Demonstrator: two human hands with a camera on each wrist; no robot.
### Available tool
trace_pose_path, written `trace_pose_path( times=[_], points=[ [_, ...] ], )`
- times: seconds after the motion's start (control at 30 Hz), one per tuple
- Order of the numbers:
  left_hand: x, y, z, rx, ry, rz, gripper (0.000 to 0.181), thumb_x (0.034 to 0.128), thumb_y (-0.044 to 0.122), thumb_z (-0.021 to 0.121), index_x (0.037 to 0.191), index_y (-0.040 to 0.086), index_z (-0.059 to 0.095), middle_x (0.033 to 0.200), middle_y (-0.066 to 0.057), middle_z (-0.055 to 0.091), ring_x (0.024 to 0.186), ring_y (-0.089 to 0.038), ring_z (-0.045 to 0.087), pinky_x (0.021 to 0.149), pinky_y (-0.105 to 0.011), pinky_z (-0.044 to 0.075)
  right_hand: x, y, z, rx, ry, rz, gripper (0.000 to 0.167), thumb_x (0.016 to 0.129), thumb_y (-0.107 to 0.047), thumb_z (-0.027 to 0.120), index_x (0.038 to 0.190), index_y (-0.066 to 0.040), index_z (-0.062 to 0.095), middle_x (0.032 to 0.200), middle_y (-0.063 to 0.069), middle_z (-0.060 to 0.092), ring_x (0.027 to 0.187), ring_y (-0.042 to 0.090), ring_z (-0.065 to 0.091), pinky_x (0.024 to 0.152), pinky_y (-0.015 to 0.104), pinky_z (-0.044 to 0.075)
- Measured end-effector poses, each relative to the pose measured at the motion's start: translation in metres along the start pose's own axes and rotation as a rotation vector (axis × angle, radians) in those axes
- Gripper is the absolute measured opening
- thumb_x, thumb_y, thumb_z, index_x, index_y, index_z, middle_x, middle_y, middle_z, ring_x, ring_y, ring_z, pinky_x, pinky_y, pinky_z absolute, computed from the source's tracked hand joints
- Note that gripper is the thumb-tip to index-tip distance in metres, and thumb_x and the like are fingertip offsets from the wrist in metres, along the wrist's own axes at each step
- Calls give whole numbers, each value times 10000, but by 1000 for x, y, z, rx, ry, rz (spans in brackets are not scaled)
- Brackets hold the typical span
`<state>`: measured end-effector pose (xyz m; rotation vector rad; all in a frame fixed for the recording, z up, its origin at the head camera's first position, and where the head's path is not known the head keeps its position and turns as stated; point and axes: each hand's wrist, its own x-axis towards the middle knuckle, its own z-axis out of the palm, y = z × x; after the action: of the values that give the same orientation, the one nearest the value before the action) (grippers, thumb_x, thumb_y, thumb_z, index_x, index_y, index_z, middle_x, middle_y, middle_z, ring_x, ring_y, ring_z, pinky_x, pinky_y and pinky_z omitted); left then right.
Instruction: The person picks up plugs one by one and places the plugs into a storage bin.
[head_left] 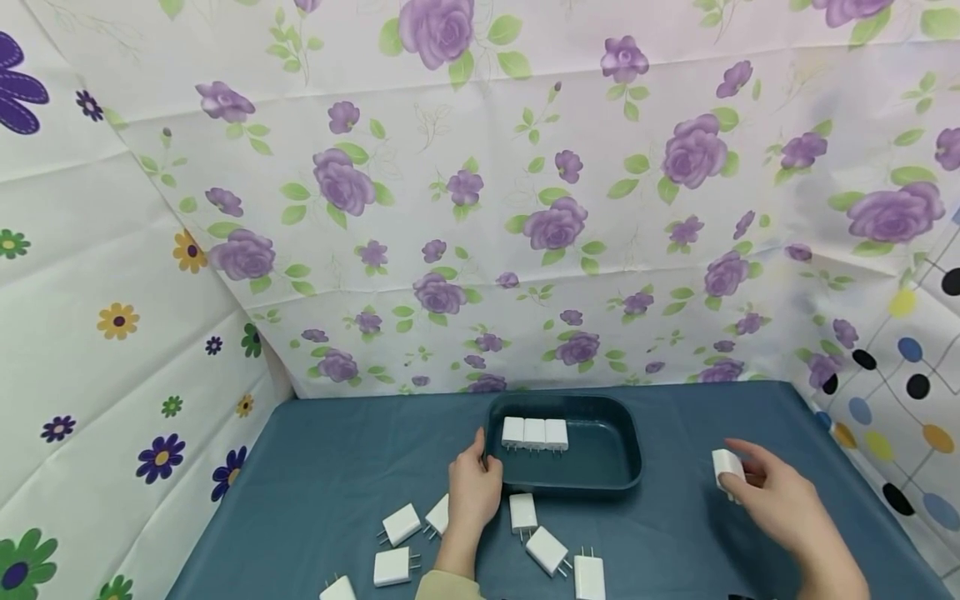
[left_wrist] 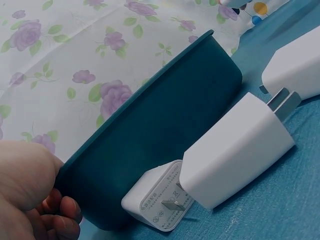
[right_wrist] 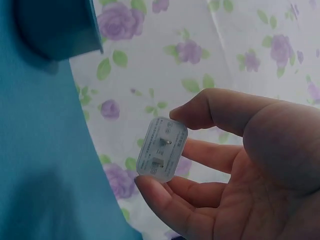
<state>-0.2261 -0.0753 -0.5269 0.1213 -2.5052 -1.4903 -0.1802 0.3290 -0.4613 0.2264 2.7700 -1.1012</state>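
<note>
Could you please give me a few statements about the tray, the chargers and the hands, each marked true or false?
1. The left hand holds the tray at its left end. True.
2. The tray contains five chargers. False: it contains three white chargers, side by side.
3. The right hand holds a single charger. True.
4. That charger's prongs are visible in the right wrist view. True.
5. Every charger outside the tray is in a hand. False: several loose chargers lie on the table.

My high head view faces the blue-clothed table's far edge (head_left: 390, 401); both close wrist views share the teal oblong tray (left_wrist: 150, 130).
</note>
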Motion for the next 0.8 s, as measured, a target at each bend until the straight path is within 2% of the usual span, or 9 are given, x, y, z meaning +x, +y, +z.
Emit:
trace_pose_path(
  times=[0.27, 0.57, 0.8],
  points=[
    [0, -1, -1, -6, -5, -11, 553, 1025, 18, 561, 1573, -29, 501, 488, 15, 459, 413, -93, 266, 454, -263, 276, -3, -34, 17, 58, -10, -72, 750, 1064, -432, 666, 1654, -63, 388, 1442, 342, 569, 1227, 472, 627, 770, 462, 593],
    [1, 1, -4, -8, -10, -14, 553, 1024, 14, 560, 1572, -30, 501, 492, 1, 471, 421, -107, 265, 469, -270, 277, -5, -84, 64, 101, -41, -223, 616, 1046, -308, 711, 1593, -104, 511, 1402, 230, 637, 1181, 360, 669, 795, 434, 595],
    [0, 0, -2, -11, -14, -6, 552, 1021, 12, 560, 1568, -36, 503, 487, 9, 464, 417, -101, 262, 464, -264, 274, 0, -100, 85, 97, -28, -261, 555, 1024, -238, 727, 1543, -109, 580, 1353, 194, 683, 1089, 269, 705, 798, 439, 586]
  ],
)
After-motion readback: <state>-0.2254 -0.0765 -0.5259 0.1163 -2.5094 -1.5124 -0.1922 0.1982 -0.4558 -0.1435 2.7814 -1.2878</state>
